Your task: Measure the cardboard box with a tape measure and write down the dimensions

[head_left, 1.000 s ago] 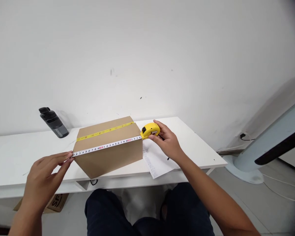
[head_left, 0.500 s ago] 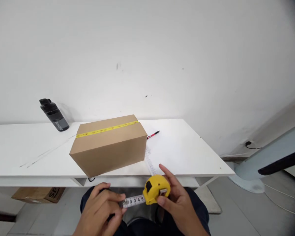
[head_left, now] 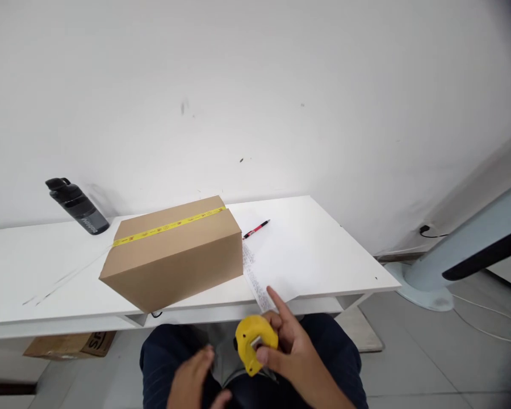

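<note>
My right hand (head_left: pixel 296 352) grips a yellow tape measure (head_left: pixel 253 343) above my lap, thumb on its side and index finger stretched out. No blade shows outside the case. To the left of it, my left hand (head_left: pixel 193 378) is apart from the tape measure and empty, thumb away from the fingers, slightly blurred. Beyond both hands, a closed cardboard box (head_left: pixel 174 255) with a yellow tape strip (head_left: pixel 170 226) along its top stands on the white table (head_left: pixel 323 244). Right of the box lie a red and black pen (head_left: pixel 256 229) and a sheet of paper with writing (head_left: pixel 255 275).
A dark water bottle (head_left: pixel 79 207) stands at the back left by the wall. Under the table at left sits another cardboard box (head_left: pixel 72 345). A pale tower-shaped appliance (head_left: pixel 472 244) stands on the floor at right, with a plugged-in cable (head_left: pixel 426 230) behind it.
Both hands have come down from the box to my lap. The tape blade, stretched along the box's top edge before, has gone back into its case. My left hand has let go of its end.
</note>
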`<state>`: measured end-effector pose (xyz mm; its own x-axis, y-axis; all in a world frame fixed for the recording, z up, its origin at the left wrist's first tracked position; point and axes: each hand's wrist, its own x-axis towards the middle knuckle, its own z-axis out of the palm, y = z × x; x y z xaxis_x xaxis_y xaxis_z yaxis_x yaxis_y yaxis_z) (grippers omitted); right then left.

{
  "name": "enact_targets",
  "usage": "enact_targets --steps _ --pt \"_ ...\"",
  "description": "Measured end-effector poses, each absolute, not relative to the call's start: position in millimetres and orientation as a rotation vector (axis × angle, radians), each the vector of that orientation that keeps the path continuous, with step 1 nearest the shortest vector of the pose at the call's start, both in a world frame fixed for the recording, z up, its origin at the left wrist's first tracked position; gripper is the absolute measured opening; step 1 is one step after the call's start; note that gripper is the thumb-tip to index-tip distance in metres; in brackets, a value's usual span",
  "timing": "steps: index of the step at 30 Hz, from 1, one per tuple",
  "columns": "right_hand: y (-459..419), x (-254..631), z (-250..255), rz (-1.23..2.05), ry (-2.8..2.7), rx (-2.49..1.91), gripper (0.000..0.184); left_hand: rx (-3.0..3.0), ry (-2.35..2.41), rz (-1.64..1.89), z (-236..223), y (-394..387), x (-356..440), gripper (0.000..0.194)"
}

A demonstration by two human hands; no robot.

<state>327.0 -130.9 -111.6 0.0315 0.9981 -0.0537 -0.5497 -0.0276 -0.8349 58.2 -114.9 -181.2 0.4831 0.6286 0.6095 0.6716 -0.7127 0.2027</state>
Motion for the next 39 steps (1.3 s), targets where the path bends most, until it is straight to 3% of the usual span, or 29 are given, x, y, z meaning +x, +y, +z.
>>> enact_targets --steps 4,6,9,13,18,23,26,31,36,39 --pt "-80 354 -68 1.628 -0.989 -0.885 0.153 -2.011 -1.768 -1.233 -151 -81 8 0.085" --pt "-54 359 -56 1.695 -1.141 -0.983 0.155 -1.907 -1.994 -1.175 -140 -59 -1 0.093" --pt "-30 358 -51 1.682 -1.293 -1.073 0.142 -2.03 -2.1 -1.114 -139 -40 3 0.087" --pt "-30 374 -41 1.612 -1.33 -1.051 0.125 -2.16 -1.92 -1.308 -136 -53 15 0.085" --pt "-55 418 0 1.612 -1.383 -0.935 0.111 -2.227 -1.755 -1.571 -97 -85 20 0.093" --pt "-64 425 17 1.591 -1.369 -0.911 0.091 -2.095 -1.741 -1.972 -70 -69 32 0.07" --pt "-63 420 11 1.66 -1.36 -0.908 0.09 -2.002 -1.77 -2.074 -59 -55 38 0.067" --pt "-67 420 6 1.561 -1.305 -0.937 0.097 -2.01 -1.899 -1.965 -49 -48 41 0.059" --pt "-79 413 2 1.102 -0.987 -1.035 0.066 -2.117 -1.795 -1.644 -61 -60 56 0.06" --pt "-91 392 -7 0.917 -0.808 -1.019 0.06 -2.03 -1.498 -1.426 -56 -78 70 0.073"
